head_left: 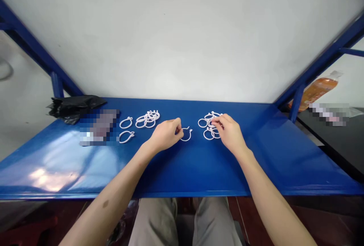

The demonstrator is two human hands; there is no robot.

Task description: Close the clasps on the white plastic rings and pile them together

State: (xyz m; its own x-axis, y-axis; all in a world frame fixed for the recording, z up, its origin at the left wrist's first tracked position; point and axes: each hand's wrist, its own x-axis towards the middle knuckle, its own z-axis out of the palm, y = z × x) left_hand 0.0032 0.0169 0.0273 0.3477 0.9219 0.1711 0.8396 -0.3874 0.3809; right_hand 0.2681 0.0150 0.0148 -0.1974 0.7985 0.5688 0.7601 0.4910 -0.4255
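Observation:
My left hand [168, 133] is closed in a pinch on a thin white curtain ring [190, 137], whose loop has a gap at the top. To its right, my right hand [229, 129] reaches over a loose pile of white curtain rings [208, 134]. Its thumb and fingers are pressed together among the rings; what lies between the fingertips is hidden. Left of my left hand is a cluster of white rings [141, 121], several overlapping. Two single rings lie farther left, an upper ring [125, 127] and a lower ring [124, 142], each with a small eyelet.
The blue tabletop [196, 170] has a raised blue frame at both sides and a white wall behind. A crumpled black plastic bag [75, 105] and a blurred-out dark object [104, 126] lie at the left. An orange drink bottle [320, 89] rests on a black surface at the right.

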